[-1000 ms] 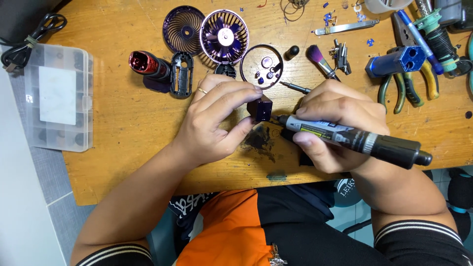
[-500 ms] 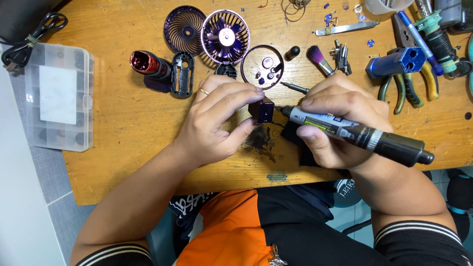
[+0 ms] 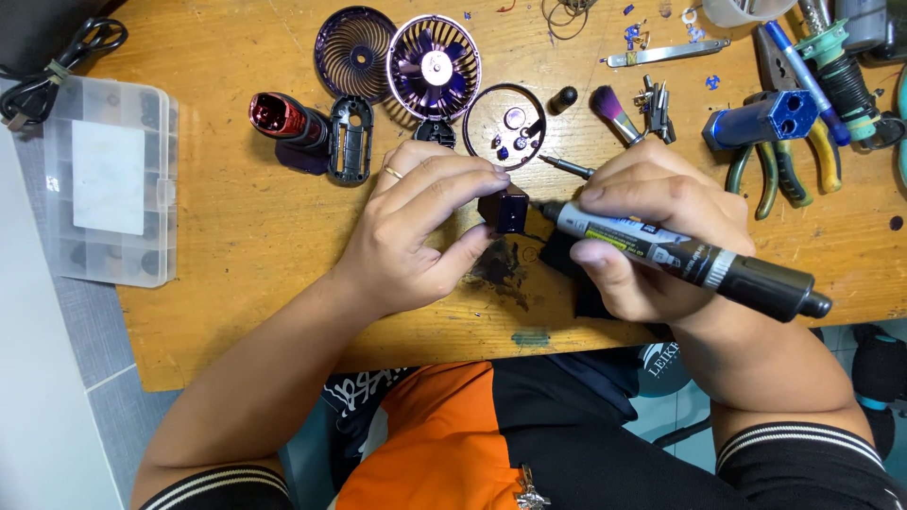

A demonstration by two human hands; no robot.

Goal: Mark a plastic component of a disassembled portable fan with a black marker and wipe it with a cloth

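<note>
With the fan [image 3: 434, 68] already stripped to parts on the bench [image 3: 236, 227], the left hand [image 3: 420, 227] pinches a small dark block [image 3: 504, 210] above it while the right hand [image 3: 652, 227] grips an electric screwdriver [image 3: 680, 255] at its side, so work seems mid-way.

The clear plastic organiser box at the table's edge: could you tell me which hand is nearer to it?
Left. The left hand sits mid-table, right of the organiser box; the right hand is farther right.

Wooden bench [image 3: 236, 236]: clear plastic organiser box [image 3: 109, 179] far left, black cable [image 3: 57, 61] above it. Purple fan grille [image 3: 354, 54] and fan blade unit [image 3: 435, 68] side by side up top, ring [image 3: 472, 123] with small parts just beside. Makeup-style brush [image 3: 614, 106], tweezers [image 3: 666, 53], blue cylinder [image 3: 761, 118] and pliers [image 3: 803, 170] on the right
</note>
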